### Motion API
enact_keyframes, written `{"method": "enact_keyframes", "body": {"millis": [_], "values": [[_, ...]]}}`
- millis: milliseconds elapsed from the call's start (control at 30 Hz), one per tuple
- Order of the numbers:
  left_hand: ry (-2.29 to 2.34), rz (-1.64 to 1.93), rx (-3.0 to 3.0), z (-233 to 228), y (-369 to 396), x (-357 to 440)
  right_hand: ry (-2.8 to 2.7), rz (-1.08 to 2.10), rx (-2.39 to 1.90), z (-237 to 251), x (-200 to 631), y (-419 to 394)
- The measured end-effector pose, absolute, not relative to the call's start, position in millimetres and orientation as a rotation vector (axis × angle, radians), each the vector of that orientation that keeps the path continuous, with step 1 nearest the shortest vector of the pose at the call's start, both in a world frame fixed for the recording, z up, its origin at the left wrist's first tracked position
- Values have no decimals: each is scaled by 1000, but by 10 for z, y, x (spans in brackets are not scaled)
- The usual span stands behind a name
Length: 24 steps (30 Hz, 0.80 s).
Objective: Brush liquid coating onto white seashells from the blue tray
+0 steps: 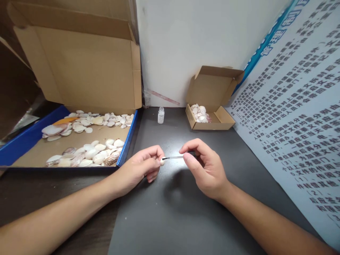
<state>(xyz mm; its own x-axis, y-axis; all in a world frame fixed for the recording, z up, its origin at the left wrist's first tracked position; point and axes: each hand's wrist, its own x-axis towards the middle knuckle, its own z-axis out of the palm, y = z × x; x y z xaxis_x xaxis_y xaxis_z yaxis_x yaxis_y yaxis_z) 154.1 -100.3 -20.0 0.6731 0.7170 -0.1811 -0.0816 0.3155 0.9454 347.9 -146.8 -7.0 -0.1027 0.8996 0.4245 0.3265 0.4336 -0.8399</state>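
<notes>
Between the thumb and fingers of my left hand (147, 163) is a small white seashell (162, 162), mostly covered by the fingertips. My right hand (204, 164) pinches a thin brush (175, 157) by its dark handle, which the fingers largely hide. The dark brush tip points left and meets the shell, or lies right at its edge. Beyond both hands, an uncapped small glass bottle (160, 116) with a pale label stands upright on the dark grey table mat (148, 226).
At left, an open blue-sided cardboard box (29, 150) holds many white and brown shells (91, 154). A smaller open cardboard box (212, 126) with shells (199, 112) sits at the back right. A printed sheet (297, 117) slopes along the right side; a white wall (186, 42) closes the back.
</notes>
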Motion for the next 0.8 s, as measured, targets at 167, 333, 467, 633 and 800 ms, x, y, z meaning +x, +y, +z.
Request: {"method": "enact_keyframes", "body": {"millis": [167,333,467,633,800], "values": [[669,577,1143,-202,-1006,1543,-1666,707,-1147,-64,3475,-1479],[673,592,1148,-198,-1018,1547,-1677,708,-1154,-66,3477,-1477],[686,607,1141,-186,-1032,1553,-1686,703,-1133,-76,3486,-1475],[683,626,1140,-189,-1038,1553,-1686,674,-1116,-76,3472,-1479],[692,618,1165,-190,-1042,1550,-1671,668,-1153,-69,3468,-1476]]}}
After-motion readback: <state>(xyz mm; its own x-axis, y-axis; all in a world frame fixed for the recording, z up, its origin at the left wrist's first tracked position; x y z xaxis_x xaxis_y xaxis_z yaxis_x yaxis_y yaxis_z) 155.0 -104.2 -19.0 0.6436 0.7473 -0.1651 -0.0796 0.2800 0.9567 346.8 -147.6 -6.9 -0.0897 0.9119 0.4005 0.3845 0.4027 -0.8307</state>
